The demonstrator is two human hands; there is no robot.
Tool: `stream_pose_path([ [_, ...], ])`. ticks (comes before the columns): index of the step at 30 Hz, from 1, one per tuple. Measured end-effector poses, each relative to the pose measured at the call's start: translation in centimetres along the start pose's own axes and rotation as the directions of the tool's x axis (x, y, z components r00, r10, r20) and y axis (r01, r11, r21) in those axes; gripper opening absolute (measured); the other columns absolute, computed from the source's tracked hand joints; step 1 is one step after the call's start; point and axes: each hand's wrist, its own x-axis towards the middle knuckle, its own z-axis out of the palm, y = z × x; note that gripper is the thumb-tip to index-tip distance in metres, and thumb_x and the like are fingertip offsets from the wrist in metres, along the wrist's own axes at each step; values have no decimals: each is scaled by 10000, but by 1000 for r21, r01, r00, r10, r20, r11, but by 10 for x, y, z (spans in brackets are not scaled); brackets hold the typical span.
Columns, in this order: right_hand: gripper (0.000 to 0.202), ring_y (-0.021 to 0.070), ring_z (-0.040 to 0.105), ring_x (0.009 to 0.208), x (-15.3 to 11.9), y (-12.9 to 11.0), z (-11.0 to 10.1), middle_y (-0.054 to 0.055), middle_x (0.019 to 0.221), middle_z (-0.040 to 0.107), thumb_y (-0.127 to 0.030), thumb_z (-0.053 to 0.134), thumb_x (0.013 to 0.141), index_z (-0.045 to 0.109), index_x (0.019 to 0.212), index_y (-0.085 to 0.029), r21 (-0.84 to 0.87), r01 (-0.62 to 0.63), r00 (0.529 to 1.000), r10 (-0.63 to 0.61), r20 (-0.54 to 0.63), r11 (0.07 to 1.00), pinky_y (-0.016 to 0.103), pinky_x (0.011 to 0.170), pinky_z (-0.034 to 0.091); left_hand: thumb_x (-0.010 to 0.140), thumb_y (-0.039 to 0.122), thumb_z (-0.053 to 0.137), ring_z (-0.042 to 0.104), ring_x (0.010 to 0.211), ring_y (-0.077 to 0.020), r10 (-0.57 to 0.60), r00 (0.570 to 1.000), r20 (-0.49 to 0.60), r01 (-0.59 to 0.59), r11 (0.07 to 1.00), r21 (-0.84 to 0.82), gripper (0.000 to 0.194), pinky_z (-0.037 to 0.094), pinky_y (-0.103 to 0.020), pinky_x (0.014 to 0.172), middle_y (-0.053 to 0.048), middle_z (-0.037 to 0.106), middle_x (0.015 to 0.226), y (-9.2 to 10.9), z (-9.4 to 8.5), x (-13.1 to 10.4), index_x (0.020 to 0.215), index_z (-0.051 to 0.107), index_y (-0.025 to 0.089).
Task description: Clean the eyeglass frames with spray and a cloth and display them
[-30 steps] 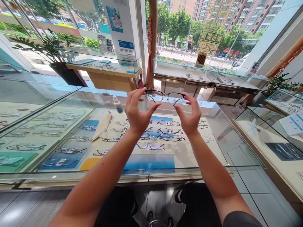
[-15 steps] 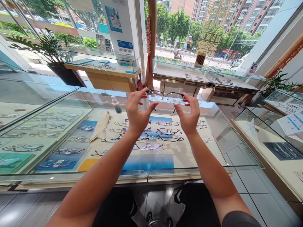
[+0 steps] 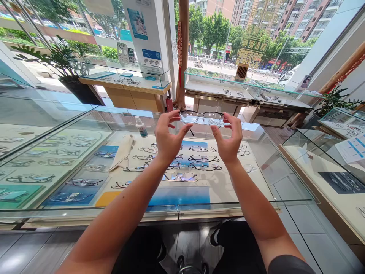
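A pair of eyeglasses [image 3: 202,115] with dark upper rims and clear lenses is held up above the glass display case [image 3: 242,133]. My left hand [image 3: 170,134] pinches its left end, thumb below and fingers at the frame's corner. On the opposite end, my right hand [image 3: 229,136] grips the other corner in the same way. Printing shows on the right lens. One dark temple tip points down near my left thumb. Under the glass, between and below my hands, several eyeglass frames [image 3: 203,158] lie in rows.
A white spray bottle [image 3: 140,127] stands on the case left of my left hand, with a beige cloth [image 3: 122,152] near it. Another glass case [image 3: 322,167] is at the right. Beyond are a wooden post [image 3: 182,57], window-side cases [image 3: 219,85] and a potted plant [image 3: 76,83].
Both hands and the eyeglasses have shifted slightly right and a touch lower in view. The grip on both ends looks the same. Outside, a scooter has moved left.
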Motion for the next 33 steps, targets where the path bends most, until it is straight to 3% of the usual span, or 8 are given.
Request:
stream_pose_path([
  [5, 452, 288, 678, 1203, 1, -2, -1, 114, 1348, 668, -511, 659, 1082, 584, 1485, -320, -53, 57, 998, -59, -35, 997, 492, 968, 638, 957, 682, 789, 800, 1076, -252, -34, 999, 20, 34, 999, 0, 590, 631, -370, 787, -113, 784, 1228, -1, 1, -1, 1328, 696, 233],
  [12, 494, 324, 639, 1287, 0, -2, -2, 119, 1410, 648, -525, 679, 1060, 583, 1507, -335, 12, -49, 999, 49, 14, 999, 565, 1069, 599, 957, 682, 790, 799, 1077, -254, -45, 999, 29, 45, 999, -2, 586, 629, -379, 794, -112, 788, 1223, -1, 1, -1, 1329, 695, 239],
  [15, 483, 316, 650, 1265, 0, -1, -1, 124, 1398, 655, -524, 679, 1057, 594, 1485, -316, 9, -36, 999, 36, 5, 999, 547, 1050, 604, 965, 680, 780, 790, 1073, -251, -45, 999, 27, 44, 999, 6, 577, 618, -384, 802, -109, 780, 1218, 0, 1, -1, 1330, 693, 242],
  [19, 466, 303, 664, 1251, 1, 2, 0, 122, 1388, 670, -482, 652, 1063, 596, 1487, -296, 23, -7, 999, 6, 35, 1000, 524, 1022, 607, 936, 656, 828, 749, 1072, -252, -1, 999, -34, 1, 1000, 9, 588, 583, -381, 799, -104, 747, 1205, 0, -1, 0, 1329, 698, 239],
  [26, 435, 298, 718, 1205, -1, 9, 5, 105, 1359, 745, -451, 742, 1004, 659, 1403, -299, 109, -60, 997, 53, 64, 992, 518, 973, 612, 883, 666, 874, 676, 1067, -256, 111, 987, -114, -107, 993, 40, 641, 539, -377, 808, -100, 700, 1203, 0, -1, 1, 1332, 692, 247],
  [33, 439, 305, 727, 1213, -2, 12, 6, 110, 1380, 764, -490, 748, 1000, 666, 1388, -301, 105, -101, 993, 93, 76, 989, 535, 989, 608, 873, 734, 841, 660, 1060, -271, 91, 990, -110, -83, 993, 78, 661, 558, -416, 847, -101, 698, 1199, 2, 0, 1, 1313, 695, 262],
])
